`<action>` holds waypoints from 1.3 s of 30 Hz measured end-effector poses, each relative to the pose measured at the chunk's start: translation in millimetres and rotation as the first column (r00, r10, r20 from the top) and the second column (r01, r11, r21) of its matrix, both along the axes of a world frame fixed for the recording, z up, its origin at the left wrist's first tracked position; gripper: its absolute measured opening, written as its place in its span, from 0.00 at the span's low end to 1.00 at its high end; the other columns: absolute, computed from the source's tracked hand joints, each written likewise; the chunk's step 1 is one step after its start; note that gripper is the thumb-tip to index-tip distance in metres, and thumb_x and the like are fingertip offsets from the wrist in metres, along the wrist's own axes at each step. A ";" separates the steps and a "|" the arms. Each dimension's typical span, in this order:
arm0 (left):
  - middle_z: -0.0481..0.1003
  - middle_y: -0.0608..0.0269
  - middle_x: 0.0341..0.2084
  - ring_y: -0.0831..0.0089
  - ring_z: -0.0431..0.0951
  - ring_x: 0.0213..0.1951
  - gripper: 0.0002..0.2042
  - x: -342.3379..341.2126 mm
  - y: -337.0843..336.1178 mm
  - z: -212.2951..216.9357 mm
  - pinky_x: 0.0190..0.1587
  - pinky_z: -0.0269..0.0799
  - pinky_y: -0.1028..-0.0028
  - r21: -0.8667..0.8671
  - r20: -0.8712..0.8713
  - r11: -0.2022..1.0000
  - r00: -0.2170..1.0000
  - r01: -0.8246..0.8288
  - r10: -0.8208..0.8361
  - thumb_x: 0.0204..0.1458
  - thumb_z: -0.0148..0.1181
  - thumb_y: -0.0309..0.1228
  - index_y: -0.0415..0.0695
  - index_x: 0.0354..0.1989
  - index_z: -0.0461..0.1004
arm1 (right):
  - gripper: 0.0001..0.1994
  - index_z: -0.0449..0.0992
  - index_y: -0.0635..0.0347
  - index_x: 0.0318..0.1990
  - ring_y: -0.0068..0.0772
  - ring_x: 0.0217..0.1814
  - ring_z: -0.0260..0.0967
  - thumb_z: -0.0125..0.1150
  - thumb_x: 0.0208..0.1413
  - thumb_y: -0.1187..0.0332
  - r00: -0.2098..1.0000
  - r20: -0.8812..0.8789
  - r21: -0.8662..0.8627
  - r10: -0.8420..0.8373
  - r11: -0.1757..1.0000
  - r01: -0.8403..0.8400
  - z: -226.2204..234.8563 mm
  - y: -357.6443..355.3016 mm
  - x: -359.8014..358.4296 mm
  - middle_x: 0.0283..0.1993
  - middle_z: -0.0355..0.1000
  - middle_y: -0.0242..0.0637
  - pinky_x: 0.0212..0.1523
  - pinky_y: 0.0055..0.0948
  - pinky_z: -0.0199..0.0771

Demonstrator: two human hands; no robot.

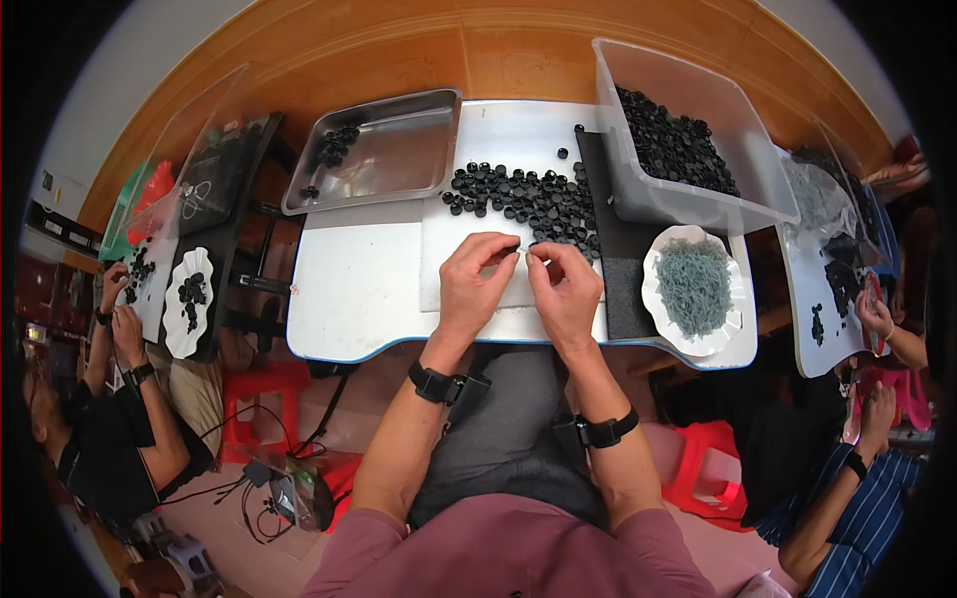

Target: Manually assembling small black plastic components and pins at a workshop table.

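Note:
Over the near middle of the white table, my two hands meet fingertip to fingertip. My left hand [476, 286] is closed in a pinch, and a bit of a small black round part [513, 249] shows at its fingertips. Also pinched, my right hand [565, 291] has a tiny pale sliver at its fingertips, too small to name. Just beyond the fingers lie many loose black round parts [518, 191], spread over the table. To the right, a white scalloped dish [650, 289] bears a heap of thin grey-green strips [695, 289].
A metal tray [399, 149] with a few black parts stands at the back left. At the back right, a clear plastic bin [688, 204] holds many black parts [673, 140]. A black mat [623, 269] lies beneath it. Other people work at tables on both sides.

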State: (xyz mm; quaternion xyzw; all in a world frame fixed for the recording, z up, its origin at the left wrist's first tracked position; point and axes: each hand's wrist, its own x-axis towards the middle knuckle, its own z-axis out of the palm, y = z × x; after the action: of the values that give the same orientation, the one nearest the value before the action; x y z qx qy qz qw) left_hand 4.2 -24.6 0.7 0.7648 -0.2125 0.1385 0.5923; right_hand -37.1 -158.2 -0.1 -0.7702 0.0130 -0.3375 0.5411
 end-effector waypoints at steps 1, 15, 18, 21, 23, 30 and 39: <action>0.81 0.56 0.42 0.69 0.85 0.41 0.11 -0.2 0.1 -0.2 0.44 0.83 0.72 0.000 -0.001 1.000 1.000 0.002 -0.002 0.53 0.67 0.19 0.38 0.45 0.82 | 0.05 0.80 0.64 0.37 0.23 0.23 0.71 0.67 0.53 0.79 1.000 -0.013 0.005 0.007 1.000 -0.006 0.2 0.5 1.0 0.32 0.77 0.36 0.25 0.24 0.70; 0.79 0.57 0.42 0.68 0.84 0.41 0.11 -0.8 -0.6 1.4 0.45 0.84 0.72 -0.015 -0.046 0.998 0.997 0.066 -0.067 0.52 0.66 0.19 0.38 0.44 0.83 | 0.04 0.82 0.64 0.37 0.14 0.26 0.70 0.66 0.54 0.76 0.990 -0.138 0.033 0.029 0.999 -0.025 -7.8 -3.3 2.4 0.33 0.79 0.32 0.27 0.18 0.68; 0.79 0.57 0.42 0.68 0.84 0.41 0.11 -0.3 2.1 1.7 0.46 0.84 0.72 0.011 -0.067 0.997 0.995 0.080 -0.079 0.52 0.66 0.19 0.38 0.45 0.83 | 0.04 0.82 0.65 0.38 0.13 0.27 0.69 0.67 0.55 0.76 0.988 -0.143 0.070 0.060 0.996 -0.050 -9.5 -3.4 3.0 0.33 0.79 0.31 0.27 0.17 0.68; 0.79 0.57 0.42 0.68 0.84 0.41 0.11 0.1 1.9 1.4 0.46 0.84 0.72 0.017 -0.062 0.996 0.994 0.091 -0.090 0.52 0.66 0.19 0.38 0.45 0.83 | 0.04 0.82 0.65 0.38 0.12 0.28 0.69 0.66 0.56 0.76 0.982 -0.173 0.089 0.079 0.994 -0.064 -10.4 -4.2 3.2 0.33 0.78 0.28 0.28 0.17 0.68; 0.79 0.57 0.42 0.68 0.84 0.41 0.11 0.1 0.8 -1.2 0.46 0.83 0.72 0.001 -0.050 0.995 0.994 0.100 -0.099 0.53 0.65 0.19 0.38 0.45 0.83 | 0.04 0.82 0.64 0.36 0.18 0.24 0.71 0.67 0.53 0.77 0.988 -0.134 0.203 0.080 0.978 -0.052 -13.4 -2.7 5.4 0.32 0.79 0.34 0.26 0.22 0.69; 0.78 0.58 0.47 0.73 0.80 0.46 0.11 2.6 5.4 -5.8 0.48 0.79 0.77 -0.073 -0.207 0.985 0.963 0.159 -0.171 0.57 0.63 0.18 0.35 0.48 0.82 | 0.04 0.82 0.64 0.36 0.16 0.25 0.69 0.67 0.54 0.76 0.981 -0.171 0.200 0.096 0.978 -0.061 -10.8 -4.5 4.3 0.31 0.79 0.33 0.26 0.20 0.68; 0.78 0.59 0.48 0.75 0.79 0.46 0.11 1.2 8.7 -2.8 0.49 0.78 0.78 -0.085 -0.251 0.982 0.950 0.170 -0.186 0.57 0.62 0.18 0.35 0.48 0.82 | 0.04 0.82 0.65 0.37 0.16 0.25 0.69 0.67 0.54 0.76 0.985 -0.152 0.199 0.083 0.979 -0.052 -12.2 -3.8 4.6 0.32 0.79 0.33 0.26 0.21 0.68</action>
State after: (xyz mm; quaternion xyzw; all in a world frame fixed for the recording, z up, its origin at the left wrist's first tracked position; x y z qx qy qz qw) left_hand 5.3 -15.9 -2.2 0.7352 -0.1972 -0.0097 0.6484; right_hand -32.5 -162.0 -12.3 -0.7383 0.0628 -0.2532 0.6220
